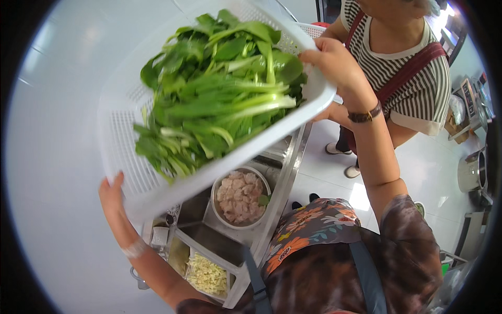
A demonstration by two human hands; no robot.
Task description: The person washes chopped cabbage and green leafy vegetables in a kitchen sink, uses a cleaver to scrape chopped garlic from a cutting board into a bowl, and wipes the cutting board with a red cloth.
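Note:
A white perforated plastic basket (pixel 251 150) is held up and tilted in front of me, above the counter. Piled inside are broad leafy greens (pixel 225 49) and a bundle of pale-ended green stalks (pixel 239 112). My left hand (pixel 111 196) grips the lower left corner, thumb over the rim. At the upper right corner, my right hand (pixel 339 66) has its fingers curled over the edge. Below the basket, a round metal bowl (pixel 214 205) of raw pale meat chunks (pixel 240 196) stands on the stainless steel sink unit (pixel 251 239); a green leaf (pixel 264 200) lies at its side.
A co-worker in a striped shirt (pixel 415 82) stands close on the right; part of a hand (pixel 323 112) shows by the basket's corner. A container of yellowish shreds (pixel 207 274) sits lower left. Another white basket (pixel 311 30) is behind. A metal pot (pixel 468 174) is far right.

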